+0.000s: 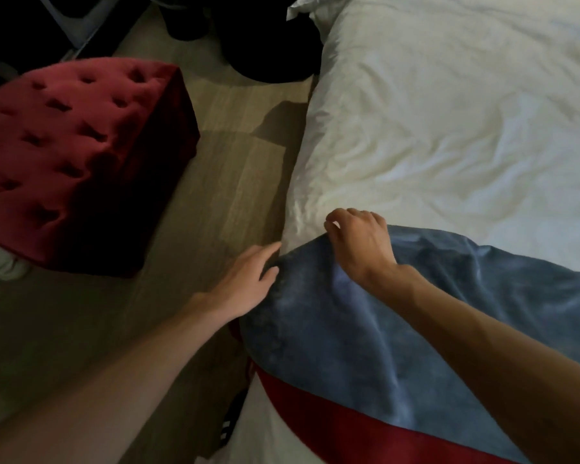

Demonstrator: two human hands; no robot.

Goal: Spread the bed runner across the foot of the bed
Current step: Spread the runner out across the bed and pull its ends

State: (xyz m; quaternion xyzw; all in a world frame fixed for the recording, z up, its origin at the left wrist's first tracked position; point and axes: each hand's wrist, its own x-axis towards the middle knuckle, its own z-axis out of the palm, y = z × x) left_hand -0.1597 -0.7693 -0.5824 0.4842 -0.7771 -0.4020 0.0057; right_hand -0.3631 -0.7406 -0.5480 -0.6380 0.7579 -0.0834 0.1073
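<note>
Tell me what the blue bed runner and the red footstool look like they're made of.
The bed runner looks like blue velvet or plush: soft sheen, streaky nap, with a red band along one edge. The footstool seems red velvet upholstery: button-tufted dimples, muted sheen.

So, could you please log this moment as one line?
right hand: grips bed runner top edge | left hand: touches its side edge | bed runner: rumpled on duvet

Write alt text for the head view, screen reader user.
A person's right hand grips the upper edge of a blue bed runner with a red band, lying on a white duvet; the left hand touches its side edge with straight fingers. A red tufted ottoman stands on the wood floor beside the bed.
</note>
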